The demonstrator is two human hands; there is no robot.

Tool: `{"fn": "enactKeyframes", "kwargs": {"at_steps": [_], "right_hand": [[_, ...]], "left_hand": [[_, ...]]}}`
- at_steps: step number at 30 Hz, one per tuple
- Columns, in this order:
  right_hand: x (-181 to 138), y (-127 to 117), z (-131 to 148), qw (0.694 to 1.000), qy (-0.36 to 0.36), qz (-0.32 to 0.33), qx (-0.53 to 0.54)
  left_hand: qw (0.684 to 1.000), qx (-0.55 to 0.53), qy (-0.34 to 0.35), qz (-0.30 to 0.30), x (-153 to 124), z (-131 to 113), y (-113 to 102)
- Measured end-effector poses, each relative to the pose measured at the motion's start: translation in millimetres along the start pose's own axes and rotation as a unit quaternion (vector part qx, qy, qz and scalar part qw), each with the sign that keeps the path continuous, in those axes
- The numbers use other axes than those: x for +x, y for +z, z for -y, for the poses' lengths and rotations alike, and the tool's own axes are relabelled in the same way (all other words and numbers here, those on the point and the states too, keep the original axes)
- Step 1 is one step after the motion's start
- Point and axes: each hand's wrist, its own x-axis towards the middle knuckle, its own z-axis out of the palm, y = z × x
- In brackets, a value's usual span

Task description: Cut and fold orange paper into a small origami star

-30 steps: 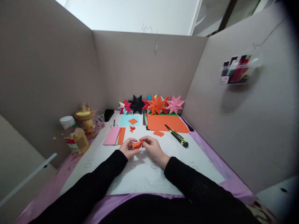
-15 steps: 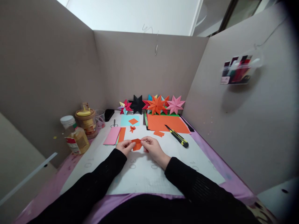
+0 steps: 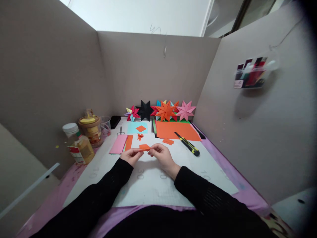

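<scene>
My left hand (image 3: 131, 155) and my right hand (image 3: 161, 154) pinch the two ends of a small folded orange paper piece (image 3: 144, 147), held just above the white cutting mat (image 3: 153, 180). Both hands have their fingers closed on it. Beyond the hands lie a tiny folded orange piece (image 3: 140, 136) and an orange diamond (image 3: 141, 128) on a light blue sheet (image 3: 132, 129). A large orange sheet (image 3: 175, 130) lies at the back right, with an orange scrap (image 3: 168, 141) near it.
A yellow and black utility knife (image 3: 187, 144) lies right of the hands. Pink and orange sheets (image 3: 121, 144) are stacked to the left. Bottles and jars (image 3: 84, 138) stand at the far left. Several paper stars (image 3: 163, 111) lean against the back cardboard wall. Cardboard walls enclose three sides.
The hands rose slightly and moved away from me. The orange piece was turned open between the fingers, then flattened edge-on to the camera.
</scene>
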Motion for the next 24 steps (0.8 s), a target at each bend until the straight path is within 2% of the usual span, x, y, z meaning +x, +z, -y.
{"fn": "enactKeyframes", "kwargs": {"at_steps": [5,14,19,22,24], "right_hand": [[-1.5,2.6,1.9,1.000,-0.005,-0.015,0.009],[-2.7,7.6,-2.5,0.999,-0.008,-0.028,0.030],[-4.1,8.8,-3.2,0.998,-0.025,-0.042,-0.030],[-6.6,10.4,-0.6,0.996,-0.041,-0.040,-0.066],[-8.1,11.5,0.7,0.995,-0.048,-0.028,-0.079]], "left_hand": [[1.000,0.008,-0.006,-0.010,0.5,0.7,1.4],[0.999,-0.023,-0.020,0.024,4.4,12.0,3.4],[0.989,-0.132,-0.046,0.056,6.3,7.3,5.7],[0.985,-0.135,-0.057,0.097,6.3,4.6,6.5],[0.987,-0.121,-0.054,0.091,5.8,5.0,6.8]]}}
